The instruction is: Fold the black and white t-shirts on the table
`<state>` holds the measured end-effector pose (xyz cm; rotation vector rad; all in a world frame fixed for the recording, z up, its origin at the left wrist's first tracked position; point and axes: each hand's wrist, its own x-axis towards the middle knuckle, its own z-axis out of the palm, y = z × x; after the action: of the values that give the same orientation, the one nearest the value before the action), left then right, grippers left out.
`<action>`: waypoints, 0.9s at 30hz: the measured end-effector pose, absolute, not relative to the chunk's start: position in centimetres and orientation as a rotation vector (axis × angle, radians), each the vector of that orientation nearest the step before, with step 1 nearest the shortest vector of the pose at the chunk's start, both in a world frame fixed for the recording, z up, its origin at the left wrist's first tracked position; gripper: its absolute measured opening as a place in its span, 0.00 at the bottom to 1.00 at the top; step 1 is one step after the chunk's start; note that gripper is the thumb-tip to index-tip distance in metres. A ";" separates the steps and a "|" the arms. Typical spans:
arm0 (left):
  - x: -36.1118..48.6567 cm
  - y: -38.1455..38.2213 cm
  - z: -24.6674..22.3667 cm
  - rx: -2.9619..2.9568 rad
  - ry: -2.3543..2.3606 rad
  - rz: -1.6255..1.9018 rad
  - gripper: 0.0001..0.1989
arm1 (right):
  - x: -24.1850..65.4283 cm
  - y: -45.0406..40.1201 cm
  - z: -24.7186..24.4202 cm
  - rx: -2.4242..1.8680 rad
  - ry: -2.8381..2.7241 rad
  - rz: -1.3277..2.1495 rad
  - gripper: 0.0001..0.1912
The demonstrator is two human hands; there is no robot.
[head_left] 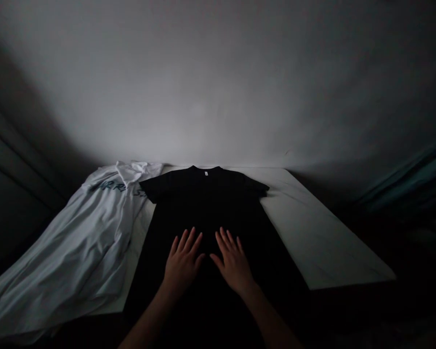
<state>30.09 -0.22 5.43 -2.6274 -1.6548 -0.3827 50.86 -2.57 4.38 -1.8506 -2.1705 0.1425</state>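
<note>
A black short-sleeved T-shirt (207, 208) lies spread out on a white marble-patterned table (312, 232), its collar toward the wall and a small white label at the neck. Over the lower middle of the shirt, my left hand (183, 259) is flat with its fingers spread. My right hand (232, 261) mirrors it a short way to the right, palm down and fingers apart. Both appear to rest on the cloth, and neither holds anything. The shirt's bottom hem is lost in the dark near my forearms.
On the left, a rumpled white garment (83, 232) with dark lettering covers part of the table and hangs over its front edge. A pale wall (203, 87) stands right behind the table. Dim greenish fabric (410, 179) shows at the far right.
</note>
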 end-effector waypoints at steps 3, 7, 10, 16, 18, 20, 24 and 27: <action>26.8 -0.5 4.4 -2.557 -1.728 -0.374 0.31 | 53.5 -4.0 3.1 -1.843 -2.155 0.083 0.33; 19.2 -2.2 3.0 -2.422 -1.858 -0.382 0.32 | 61.2 -3.6 2.1 -1.890 -2.136 0.112 0.34; 16.7 -1.7 3.5 -2.451 -1.880 -0.349 0.32 | 62.1 0.3 4.4 -1.872 -2.161 0.212 0.31; 19.5 9.9 10.6 -2.457 -1.940 -0.378 0.26 | 48.6 14.8 11.8 -1.517 -2.365 0.402 0.19; 20.1 15.1 12.7 -2.378 -2.038 -0.313 0.20 | 43.5 20.0 12.8 -1.548 -2.402 0.392 0.17; 19.7 19.5 13.8 -2.194 -2.205 -0.240 0.18 | 39.5 24.5 12.9 -1.617 -2.367 0.359 0.15; 16.9 24.8 13.3 -1.946 -2.467 -0.221 0.24 | 35.0 29.7 11.3 -1.645 -2.277 0.327 0.16; 14.8 26.8 12.5 -1.998 -2.609 -0.229 0.21 | 33.9 30.5 8.7 -1.625 -2.240 0.303 0.17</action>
<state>14.78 26.80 12.51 -1.9976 -2.6085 -0.2286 33.94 30.49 8.72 -1.6248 -2.2402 0.3028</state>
